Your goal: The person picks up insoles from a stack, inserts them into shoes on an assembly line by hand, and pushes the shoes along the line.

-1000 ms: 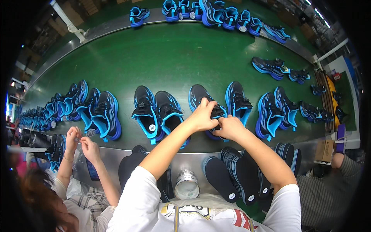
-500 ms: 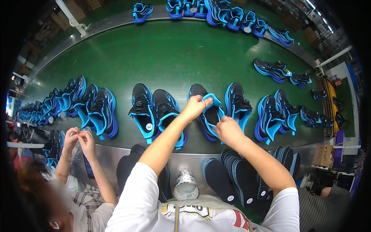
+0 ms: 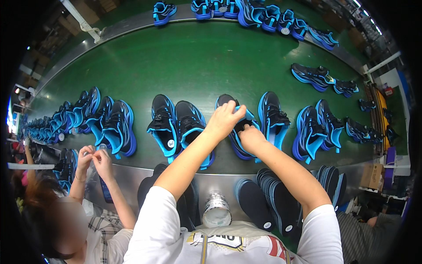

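A black sneaker (image 3: pixel 236 146) with blue lining and sole lies on the green belt in front of me, toe pointing away. My left hand (image 3: pixel 226 118) is closed on its blue-edged tongue and upper collar. The curled fingers of my right hand (image 3: pixel 252 138) reach into the opening from the heel side; their tips are hidden, so I cannot see what they grip. A matching sneaker (image 3: pixel 270 110) stands close on the right. To the left is another pair, a left shoe (image 3: pixel 162 116) with a round white sticker on its insole and a right shoe (image 3: pixel 189 115).
Black insoles with blue edges lie on the metal ledge, a stack (image 3: pixel 279 200) on the right and more (image 3: pixel 190 207) on the left. A silver cylinder (image 3: pixel 216 211) stands between them. Sneakers line the belt and far shelf. At left, a co-worker's hands (image 3: pixel 94 159) are raised together.
My right hand has moved from the shoe's side collar inward, its fingers now inside the opening. My left hand has turned over the tongue, staying on the same shoe.
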Demonstrator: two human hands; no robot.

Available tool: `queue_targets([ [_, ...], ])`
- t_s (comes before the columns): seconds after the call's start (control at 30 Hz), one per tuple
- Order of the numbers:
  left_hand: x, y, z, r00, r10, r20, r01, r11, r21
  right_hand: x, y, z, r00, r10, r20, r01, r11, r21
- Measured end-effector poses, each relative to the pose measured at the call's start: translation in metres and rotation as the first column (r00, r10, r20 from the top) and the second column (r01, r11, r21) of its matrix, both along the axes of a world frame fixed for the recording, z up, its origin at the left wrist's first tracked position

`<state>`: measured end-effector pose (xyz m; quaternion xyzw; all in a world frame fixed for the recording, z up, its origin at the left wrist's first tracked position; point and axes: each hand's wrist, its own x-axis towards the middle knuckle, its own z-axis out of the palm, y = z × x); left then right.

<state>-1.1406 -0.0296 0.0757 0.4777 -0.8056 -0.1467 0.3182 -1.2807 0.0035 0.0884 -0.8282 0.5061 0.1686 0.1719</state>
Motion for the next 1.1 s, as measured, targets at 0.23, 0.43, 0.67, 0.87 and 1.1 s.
queue_targets([
  [0.23,0.012,-0.009,0.011,0.95,-0.313,-0.021,0.308,0.921,0.238,-0.013,0.0,-0.012,0.991,0.123,0.053,-0.117,0.986,-0.118],
  [0.43,0.003,-0.009,0.029,0.984,-0.174,0.034,0.138,0.872,0.47,-0.011,-0.018,-0.003,0.942,0.289,-0.17,-0.239,0.935,0.263],
  [0.67,-0.013,-0.004,0.01,0.97,-0.049,0.236,0.007,0.984,0.175,0.0,-0.033,-0.004,0.851,0.468,-0.238,-0.389,0.867,0.312],
  [0.87,-0.009,-0.001,0.004,0.963,-0.071,0.26,0.046,0.994,0.099,-0.004,-0.025,0.0,0.888,0.445,-0.119,-0.415,0.884,0.215],
  [1.1,-0.014,0.006,-0.009,0.909,0.018,0.416,0.07,0.978,-0.196,-0.019,0.007,0.031,0.996,0.073,0.053,-0.09,0.856,0.51],
])
